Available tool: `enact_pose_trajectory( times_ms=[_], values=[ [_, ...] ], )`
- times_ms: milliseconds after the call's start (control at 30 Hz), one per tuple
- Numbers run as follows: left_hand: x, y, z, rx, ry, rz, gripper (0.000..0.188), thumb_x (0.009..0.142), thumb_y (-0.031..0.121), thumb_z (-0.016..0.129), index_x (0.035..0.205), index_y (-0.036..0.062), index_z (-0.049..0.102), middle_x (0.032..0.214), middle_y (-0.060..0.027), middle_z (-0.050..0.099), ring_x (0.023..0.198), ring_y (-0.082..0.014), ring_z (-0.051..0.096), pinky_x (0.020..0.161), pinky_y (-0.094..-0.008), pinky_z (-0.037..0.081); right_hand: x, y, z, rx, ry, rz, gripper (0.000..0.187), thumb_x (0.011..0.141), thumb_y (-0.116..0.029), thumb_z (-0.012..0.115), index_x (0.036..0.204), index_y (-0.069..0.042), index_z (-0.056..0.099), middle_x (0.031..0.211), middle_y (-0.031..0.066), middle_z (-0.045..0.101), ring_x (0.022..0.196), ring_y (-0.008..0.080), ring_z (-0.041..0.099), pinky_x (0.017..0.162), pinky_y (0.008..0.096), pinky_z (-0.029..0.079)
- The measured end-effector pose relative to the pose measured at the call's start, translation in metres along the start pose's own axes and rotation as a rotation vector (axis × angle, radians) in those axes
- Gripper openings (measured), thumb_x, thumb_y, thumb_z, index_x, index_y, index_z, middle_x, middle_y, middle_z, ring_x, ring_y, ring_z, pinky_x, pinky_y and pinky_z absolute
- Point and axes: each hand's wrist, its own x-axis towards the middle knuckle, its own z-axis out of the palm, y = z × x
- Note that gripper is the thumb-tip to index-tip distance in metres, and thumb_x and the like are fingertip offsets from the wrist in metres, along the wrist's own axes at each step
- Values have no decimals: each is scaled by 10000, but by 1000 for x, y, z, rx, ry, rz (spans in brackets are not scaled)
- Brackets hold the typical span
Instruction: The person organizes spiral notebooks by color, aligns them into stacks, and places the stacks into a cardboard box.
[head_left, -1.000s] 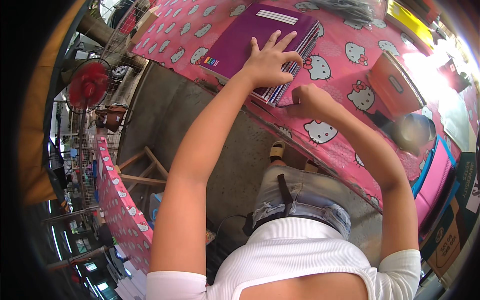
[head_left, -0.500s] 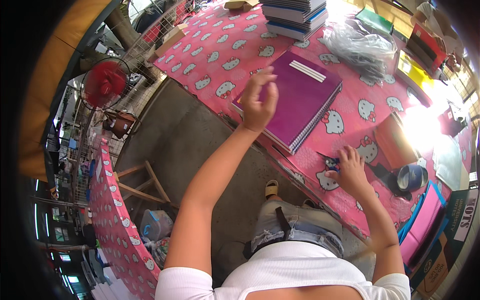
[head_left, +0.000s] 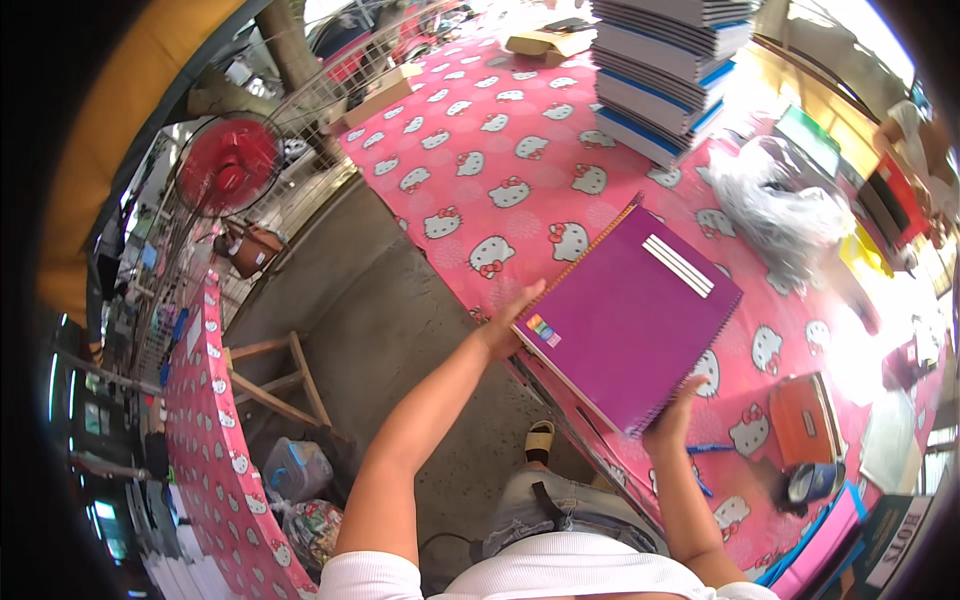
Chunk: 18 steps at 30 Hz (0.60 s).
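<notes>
A purple spiral notebook (head_left: 630, 320) with white label lines is gripped between my two hands, tilted over the near edge of the table. My left hand (head_left: 507, 322) has its fingers at the notebook's left edge, thumb along the top. My right hand (head_left: 675, 420) holds the lower right corner by the dark spiral; its fingers are partly hidden beneath. An orange strip shows along the far left edge. Blue pens (head_left: 710, 448) lie beside my right wrist.
On the pink patterned table (head_left: 440, 270) stand a tall stack of notebooks (head_left: 660, 85), clear plastic wrap (head_left: 785, 210), an orange-brown pouch (head_left: 805, 420) and a tape roll (head_left: 815, 483). A co-worker (head_left: 915, 150) is at the far right. A red fan (head_left: 228, 165) stands left.
My left hand has come down onto the notebook's left edge. My right hand has left the pens and taken the right corner. The notebook is now gripped by both hands.
</notes>
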Motion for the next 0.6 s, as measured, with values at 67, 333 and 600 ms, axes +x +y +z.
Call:
enact_pose_trajectory(
  times_ms=[67,333,600],
  values=[
    [-5,-12,9,-18,-4,22,578,949,545,371,1261,79,510,1166,-55,600,1064,-164,583,911,-352,472,22,-22,-20,-49,-112,55,855,859,-707,372,1409,-57,305,1323,82,458,1163,214,483,967,371,409],
    [-21,-125,111,-193,465,265,666,938,613,320,1418,150,325,1353,-31,446,1245,-156,435,1002,-382,408,151,-123,1,-445,-324,378,760,891,-681,358,1186,-11,559,998,68,621,901,144,603,761,262,498],
    [25,-90,45,-88,1044,389,568,949,443,420,1332,26,374,1322,-119,453,1252,-212,399,1065,-350,288,164,-126,-34,-540,-154,135,762,940,-632,275,1365,-13,409,1250,144,551,1055,210,572,876,301,457]
  ],
)
